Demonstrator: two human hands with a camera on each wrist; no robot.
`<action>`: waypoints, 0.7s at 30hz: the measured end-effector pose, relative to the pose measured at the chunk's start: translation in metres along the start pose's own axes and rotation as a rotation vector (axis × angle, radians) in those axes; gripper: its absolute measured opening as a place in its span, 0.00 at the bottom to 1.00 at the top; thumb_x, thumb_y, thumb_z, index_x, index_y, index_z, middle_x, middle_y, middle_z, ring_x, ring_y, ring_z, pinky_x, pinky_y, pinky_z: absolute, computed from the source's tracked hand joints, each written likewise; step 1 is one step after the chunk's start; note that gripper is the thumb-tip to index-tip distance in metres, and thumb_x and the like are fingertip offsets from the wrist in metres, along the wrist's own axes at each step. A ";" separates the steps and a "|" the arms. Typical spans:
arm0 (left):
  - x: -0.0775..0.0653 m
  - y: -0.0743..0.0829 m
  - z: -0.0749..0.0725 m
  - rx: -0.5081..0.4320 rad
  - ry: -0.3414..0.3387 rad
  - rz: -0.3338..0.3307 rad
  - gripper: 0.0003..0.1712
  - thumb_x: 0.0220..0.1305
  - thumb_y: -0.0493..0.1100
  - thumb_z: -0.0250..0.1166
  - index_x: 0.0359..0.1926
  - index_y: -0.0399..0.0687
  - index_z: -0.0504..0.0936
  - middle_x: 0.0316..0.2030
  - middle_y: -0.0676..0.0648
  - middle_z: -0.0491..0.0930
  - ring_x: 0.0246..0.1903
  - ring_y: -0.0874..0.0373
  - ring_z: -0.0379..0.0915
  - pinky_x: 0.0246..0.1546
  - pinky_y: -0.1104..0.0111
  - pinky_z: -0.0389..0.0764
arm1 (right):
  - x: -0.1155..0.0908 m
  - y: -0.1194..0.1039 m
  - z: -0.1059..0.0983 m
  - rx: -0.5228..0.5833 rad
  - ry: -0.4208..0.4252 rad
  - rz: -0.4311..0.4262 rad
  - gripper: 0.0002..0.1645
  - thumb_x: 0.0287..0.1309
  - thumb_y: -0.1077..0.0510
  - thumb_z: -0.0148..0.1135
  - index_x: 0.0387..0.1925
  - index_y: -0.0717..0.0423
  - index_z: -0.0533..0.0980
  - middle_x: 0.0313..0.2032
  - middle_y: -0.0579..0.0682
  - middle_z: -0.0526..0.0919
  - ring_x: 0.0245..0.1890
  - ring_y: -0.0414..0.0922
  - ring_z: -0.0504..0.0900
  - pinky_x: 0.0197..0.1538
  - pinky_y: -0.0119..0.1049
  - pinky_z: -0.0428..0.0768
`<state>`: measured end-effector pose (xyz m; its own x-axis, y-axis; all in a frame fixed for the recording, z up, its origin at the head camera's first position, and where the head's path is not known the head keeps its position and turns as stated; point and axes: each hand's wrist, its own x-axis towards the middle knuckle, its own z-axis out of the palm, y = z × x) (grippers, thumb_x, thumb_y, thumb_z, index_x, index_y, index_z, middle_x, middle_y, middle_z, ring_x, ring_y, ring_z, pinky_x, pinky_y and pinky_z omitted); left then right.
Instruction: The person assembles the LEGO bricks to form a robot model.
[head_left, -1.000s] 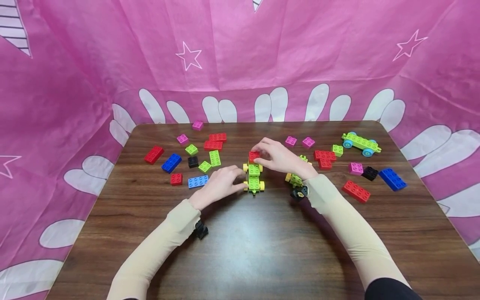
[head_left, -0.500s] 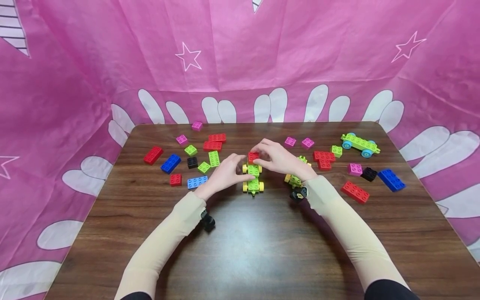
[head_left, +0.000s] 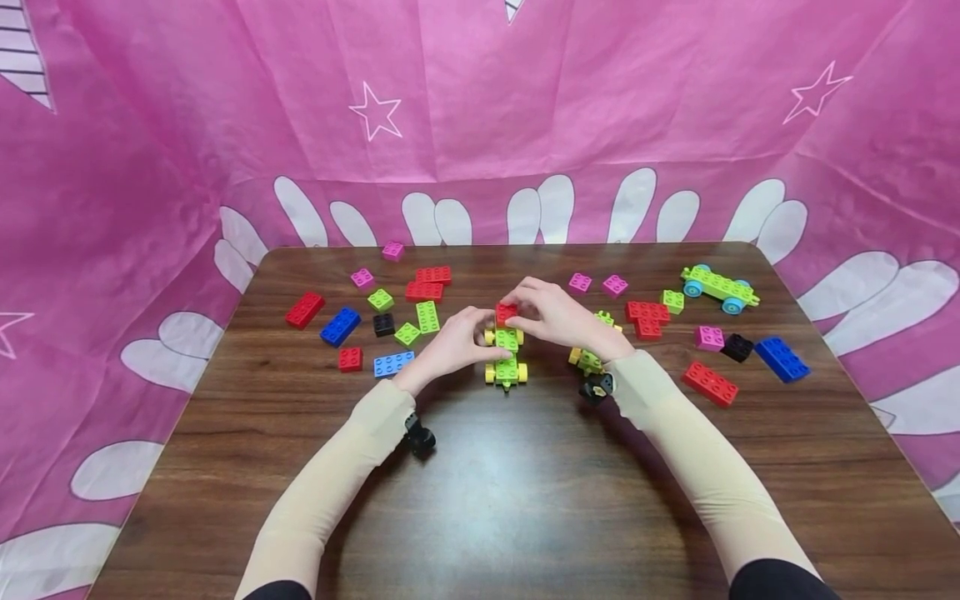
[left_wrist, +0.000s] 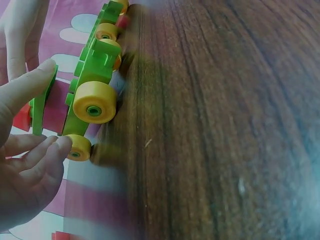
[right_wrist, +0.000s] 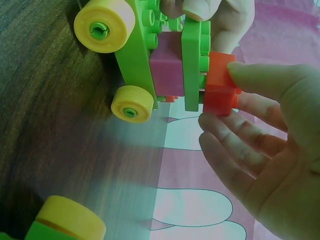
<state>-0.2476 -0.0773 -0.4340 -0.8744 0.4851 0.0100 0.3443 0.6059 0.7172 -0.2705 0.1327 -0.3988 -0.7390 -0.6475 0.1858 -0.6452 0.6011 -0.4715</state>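
A green toy car chassis (right_wrist: pixel 134 65) on yellow wheels stands mid-table. Stacked on its far end are a pink brick (right_wrist: pixel 167 64), a long green brick (right_wrist: pixel 191 65) and a red brick (right_wrist: pixel 220 92) on top. My right hand (head_left: pixel 553 314) pinches the red brick between thumb and fingers. From the other side my left hand (head_left: pixel 452 342) holds the long green brick, thumb at its near end and fingertips by its left side, close to a yellow wheel (left_wrist: pixel 95 102). A second green chassis with yellow wheels (head_left: pixel 590 360) is partly hidden under my right wrist.
Loose bricks lie left of the car, among them a light blue brick (head_left: pixel 393 364) and a blue one (head_left: pixel 341 327). To the right are red bricks (head_left: pixel 711 384), a blue brick (head_left: pixel 782 359) and a green chassis with blue wheels (head_left: pixel 720 287). A pink curtain (head_left: pixel 465 100) hangs behind the table.
My left hand has moved right and away from me, from beside the car to its stacked bricks. The right hand stays at the red brick.
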 end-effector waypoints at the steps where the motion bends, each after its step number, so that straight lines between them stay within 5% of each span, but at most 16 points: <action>1: 0.000 0.000 0.000 -0.004 0.000 -0.001 0.42 0.49 0.58 0.71 0.61 0.43 0.69 0.48 0.45 0.75 0.38 0.58 0.73 0.44 0.67 0.78 | 0.000 0.000 0.000 0.001 0.001 0.000 0.18 0.57 0.51 0.64 0.47 0.55 0.78 0.41 0.48 0.78 0.36 0.41 0.79 0.42 0.35 0.81; 21: 0.002 -0.002 0.002 -0.033 0.004 -0.008 0.41 0.49 0.58 0.71 0.61 0.44 0.70 0.45 0.46 0.75 0.36 0.59 0.74 0.39 0.70 0.77 | 0.002 -0.007 -0.002 0.014 0.020 -0.003 0.16 0.51 0.54 0.69 0.42 0.55 0.81 0.36 0.48 0.81 0.36 0.42 0.79 0.41 0.35 0.82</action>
<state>-0.2490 -0.0760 -0.4366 -0.8786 0.4775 0.0067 0.3257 0.5890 0.7396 -0.2684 0.1281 -0.3936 -0.7408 -0.6398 0.2045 -0.6448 0.5921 -0.4833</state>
